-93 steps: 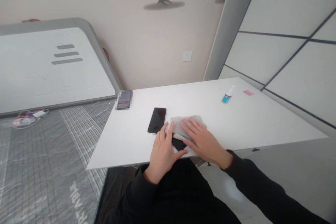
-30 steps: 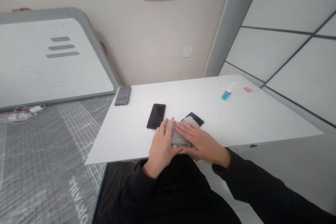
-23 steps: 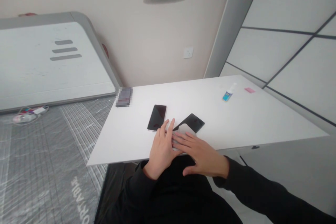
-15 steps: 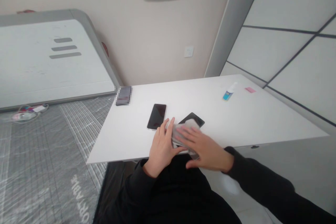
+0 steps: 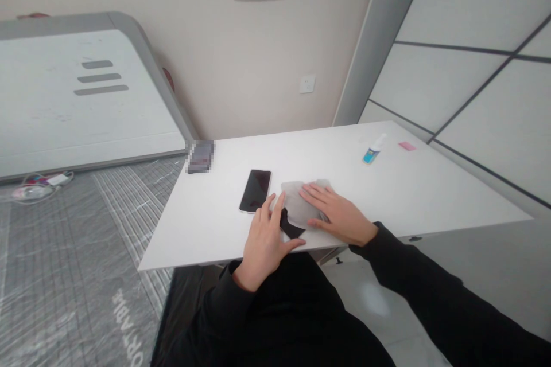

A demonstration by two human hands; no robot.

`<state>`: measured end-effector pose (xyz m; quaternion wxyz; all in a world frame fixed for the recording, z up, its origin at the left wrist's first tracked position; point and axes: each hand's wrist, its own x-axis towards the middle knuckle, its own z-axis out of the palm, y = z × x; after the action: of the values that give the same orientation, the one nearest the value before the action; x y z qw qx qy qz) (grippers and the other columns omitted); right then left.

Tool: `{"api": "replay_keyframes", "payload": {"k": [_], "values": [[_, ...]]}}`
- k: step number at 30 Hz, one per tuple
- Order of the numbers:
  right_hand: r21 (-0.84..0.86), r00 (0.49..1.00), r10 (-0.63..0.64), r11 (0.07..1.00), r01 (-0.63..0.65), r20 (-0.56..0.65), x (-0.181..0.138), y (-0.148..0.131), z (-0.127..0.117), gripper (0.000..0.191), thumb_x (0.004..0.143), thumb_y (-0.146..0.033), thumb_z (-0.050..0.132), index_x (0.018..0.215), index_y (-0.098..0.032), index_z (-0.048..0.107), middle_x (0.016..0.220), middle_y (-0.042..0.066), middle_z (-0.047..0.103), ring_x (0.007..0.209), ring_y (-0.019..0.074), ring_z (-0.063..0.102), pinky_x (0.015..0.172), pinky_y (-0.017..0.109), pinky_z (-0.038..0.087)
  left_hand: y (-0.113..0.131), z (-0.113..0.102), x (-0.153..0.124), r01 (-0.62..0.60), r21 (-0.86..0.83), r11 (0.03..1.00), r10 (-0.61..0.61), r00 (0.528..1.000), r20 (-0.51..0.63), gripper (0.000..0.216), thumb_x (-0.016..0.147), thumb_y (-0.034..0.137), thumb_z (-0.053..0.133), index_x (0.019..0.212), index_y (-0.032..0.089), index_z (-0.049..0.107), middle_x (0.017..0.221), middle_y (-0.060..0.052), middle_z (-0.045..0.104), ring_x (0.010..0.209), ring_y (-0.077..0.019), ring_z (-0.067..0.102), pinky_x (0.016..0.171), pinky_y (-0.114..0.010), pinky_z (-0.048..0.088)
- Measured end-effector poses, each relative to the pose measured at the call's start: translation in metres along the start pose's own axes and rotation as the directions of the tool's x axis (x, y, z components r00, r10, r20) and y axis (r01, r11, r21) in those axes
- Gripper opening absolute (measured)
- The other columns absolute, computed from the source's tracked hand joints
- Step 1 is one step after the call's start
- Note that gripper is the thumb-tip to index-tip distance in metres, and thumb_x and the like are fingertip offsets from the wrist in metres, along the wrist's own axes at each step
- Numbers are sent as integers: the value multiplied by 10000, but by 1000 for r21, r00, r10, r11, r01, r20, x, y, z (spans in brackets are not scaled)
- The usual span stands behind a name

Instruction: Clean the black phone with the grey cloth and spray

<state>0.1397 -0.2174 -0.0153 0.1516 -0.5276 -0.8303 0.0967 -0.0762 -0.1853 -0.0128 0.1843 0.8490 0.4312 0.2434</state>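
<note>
A grey cloth (image 5: 297, 198) covers most of a flat black device that looks like a phone (image 5: 291, 228), leaving its near-left end in sight. My right hand (image 5: 338, 215) presses on the cloth, its fingers extended and together and its thumb lower on the fabric. My left hand (image 5: 267, 238) rests at the left and near edges of the device, its fingers spread and its thumb along the near side. Whether it grips the device is hard to see. Left of the cloth, another phone (image 5: 255, 190) with a black screen lies face up.
The white table (image 5: 189, 235) holds a small bottle with blue contents (image 5: 371, 155) and a pink slip (image 5: 407, 145) at right. A pixelated dark item (image 5: 200, 156) lies at the far left corner. A wall socket (image 5: 307, 84) is behind; a white board (image 5: 51, 97) stands left.
My right hand and the cloth have moved away from the table's front edge, over the device's far end. The near end of the device is now uncovered. My left hand has barely moved.
</note>
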Motion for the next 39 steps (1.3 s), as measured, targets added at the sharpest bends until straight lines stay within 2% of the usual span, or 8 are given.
{"api": "replay_keyframes", "payload": {"k": [4, 13, 17, 22, 26, 31, 35, 39], "values": [[81, 979, -199, 978, 194, 52, -3, -5, 3, 1070, 812, -853, 474, 1614, -198, 206, 1649, 120, 305, 1527, 318, 275, 1257, 534, 224, 0, 0, 0, 10, -19, 1000, -10, 1000, 22, 1096, 704, 316, 883, 1574, 279, 217, 1578, -174, 372, 1414, -350, 440, 1132, -509, 416], [30, 981, -188, 982, 187, 48, 8, -4, 5, 1035, 834, -857, 423, 1603, -183, 263, 1642, 130, 318, 1525, 326, 281, 1247, 543, 247, 0, 1, 0, 18, -26, 1000, -18, 1000, 12, 1078, 714, 330, 876, 1570, 284, 221, 1571, -167, 379, 1416, -355, 438, 1134, -513, 415], [-52, 999, 39, 998, -40, -21, 12, 1, 6, 863, 947, -756, 324, 1584, -174, 323, 1627, 152, 343, 1507, 342, 318, 1212, 587, 295, 0, 1, -1, -3, -22, 1000, 3, 1000, -9, 1066, 730, 374, 863, 1572, 295, 213, 1566, -175, 378, 1427, -375, 424, 1123, -540, 417], [24, 981, -192, 981, 192, 35, 6, -1, 9, 1055, 844, -843, 432, 1617, -165, 196, 1661, 132, 269, 1534, 317, 257, 1249, 525, 254, -1, 1, -1, -2, -27, 1000, 3, 1000, 9, 1065, 750, 378, 846, 1581, 309, 183, 1574, -171, 370, 1429, -373, 424, 1124, -543, 420], [-60, 997, 73, 995, -75, -30, 3, 2, 6, 856, 959, -735, 323, 1599, -167, 279, 1640, 150, 313, 1523, 343, 278, 1224, 584, 273, -1, 2, -1, -23, -3, 1000, 23, 999, -23, 1105, 718, 397, 873, 1578, 292, 187, 1571, -188, 368, 1433, -386, 415, 1122, -548, 418], [51, 983, -171, 985, 168, 64, -1, -2, 5, 1054, 846, -850, 400, 1619, -168, 180, 1660, 123, 268, 1537, 303, 253, 1257, 521, 238, -2, 3, -1, -22, -15, 1000, 22, 1000, -14, 1107, 719, 375, 874, 1579, 314, 179, 1570, -174, 373, 1426, -379, 428, 1115, -540, 429], [-24, 999, 40, 999, -40, 5, -2, 2, 1, 866, 952, -748, 308, 1605, -181, 256, 1641, 147, 306, 1525, 333, 276, 1228, 593, 260, -2, 3, -1, -10, 1, 1000, 10, 1000, -23, 1129, 702, 360, 886, 1580, 311, 178, 1574, -176, 370, 1433, -384, 417, 1124, -545, 420], [54, 988, -147, 988, 144, 55, -7, -11, 7, 1142, 793, -872, 461, 1614, -126, 189, 1653, 164, 258, 1529, 337, 263, 1252, 536, 252, -3, 2, -2, -7, -9, 1000, 7, 1000, 7, 1118, 710, 330, 880, 1582, 303, 180, 1587, -174, 361, 1436, -370, 419, 1131, -537, 422]]}}
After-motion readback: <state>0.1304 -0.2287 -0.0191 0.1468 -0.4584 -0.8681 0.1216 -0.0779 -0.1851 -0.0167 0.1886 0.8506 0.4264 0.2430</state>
